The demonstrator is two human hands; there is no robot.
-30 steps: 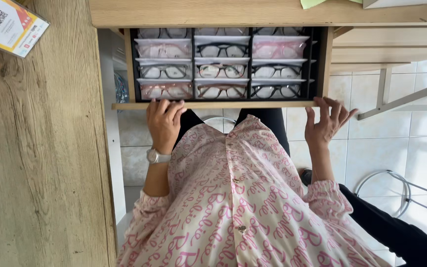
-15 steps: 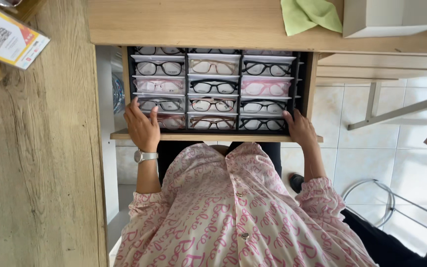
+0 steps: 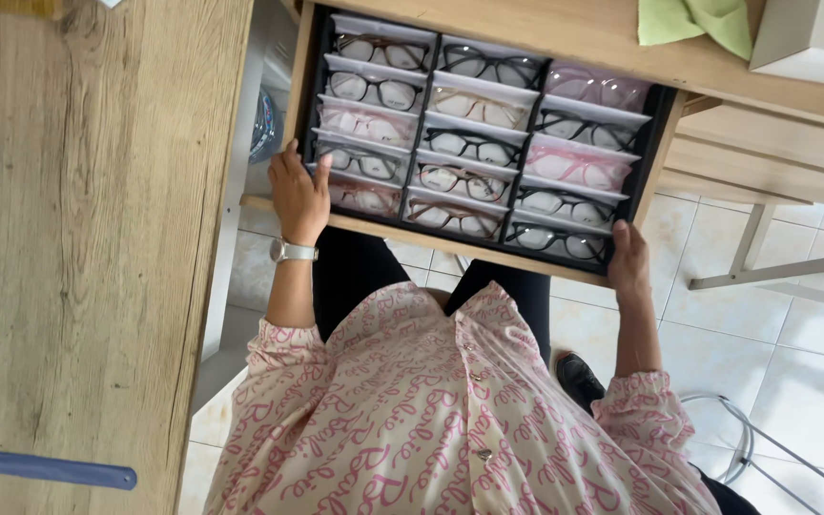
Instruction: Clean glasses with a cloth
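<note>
The wooden drawer with a black tray of glasses [image 3: 355,227] sticks out under the worktop, and we grip its front edge with our left hand [image 3: 299,195] and right hand [image 3: 628,262] to steady it.

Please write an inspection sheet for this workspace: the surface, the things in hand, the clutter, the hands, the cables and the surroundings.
Surface: light wooden desk top, mostly bare in view.
Things in hand: open wooden drawer with a black divided tray, three columns of eyeglasses in dark, brown and pink frames.
Clutter: green cloth and white box on the top above the drawer; blue strip on the desk.
Hands: left hand, with a wristwatch, grips the drawer front; right hand grips its other end.
Cables: nothing seen.
Surroundings: white tiled floor, metal frame legs at the right.
</note>
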